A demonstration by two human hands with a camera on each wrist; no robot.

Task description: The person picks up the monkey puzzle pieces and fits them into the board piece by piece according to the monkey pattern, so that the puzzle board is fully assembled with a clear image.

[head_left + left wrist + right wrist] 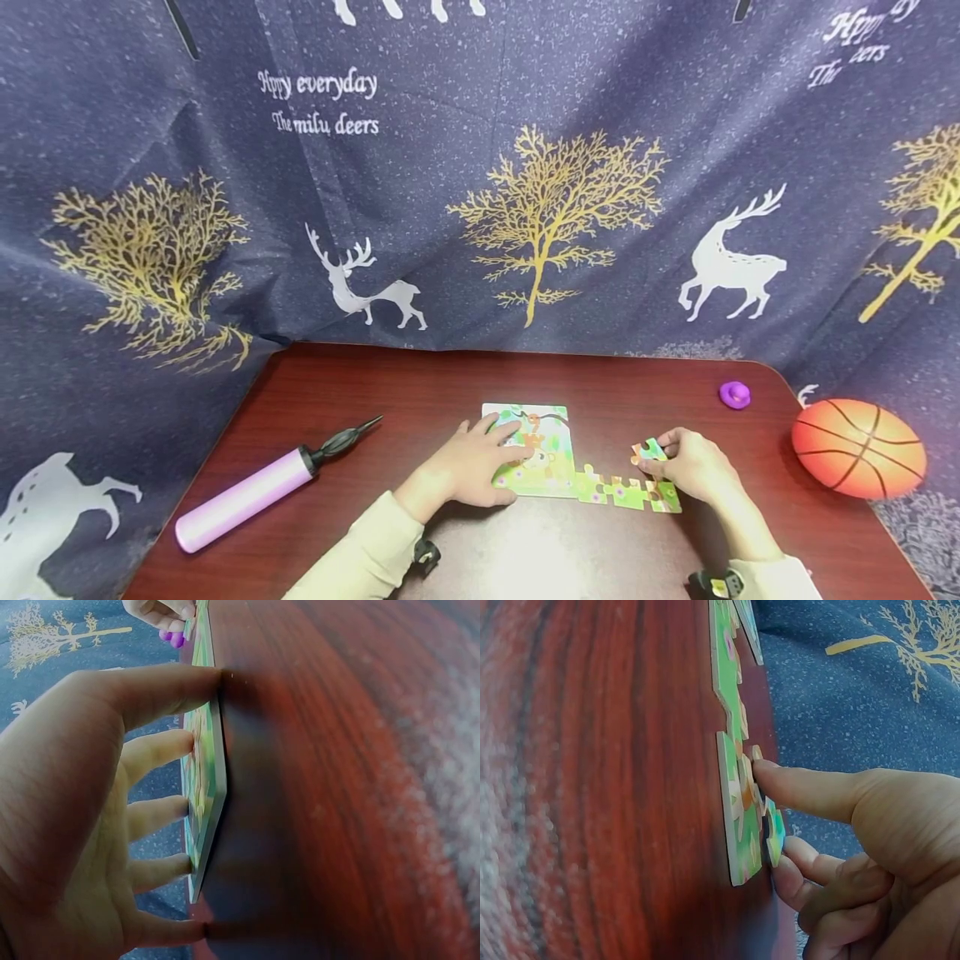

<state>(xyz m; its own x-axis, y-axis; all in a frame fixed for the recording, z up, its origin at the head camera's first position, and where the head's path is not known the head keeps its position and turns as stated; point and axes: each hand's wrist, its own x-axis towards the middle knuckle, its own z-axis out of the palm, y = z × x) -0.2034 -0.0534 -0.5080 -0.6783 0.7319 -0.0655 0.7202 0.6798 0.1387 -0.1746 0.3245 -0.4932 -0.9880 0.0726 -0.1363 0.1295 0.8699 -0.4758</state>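
Note:
A rectangular picture puzzle (553, 479) with a green, cartoon-like print lies on the table. My left hand (480, 462) is spread over its left side, and the left wrist view shows straight fingers (159, 810) touching its surface and edge. From the puzzle's lower right, a row of joined puzzle pieces (628, 497) runs to the right. My right hand (701, 468) pinches a puzzle piece (651, 451) between thumb and fingers, just behind the corner piece (667, 501) at the row's right end. In the right wrist view, the held piece (778, 838) is partly hidden by the thumb.
A pink hand pump (243, 500) with a black nozzle lies at the left of the dark red table (390, 375). A small purple hat-shaped object (735, 395) sits at the back right. An orange basketball-patterned ball (858, 448) rests at the right edge. A printed cloth hangs behind.

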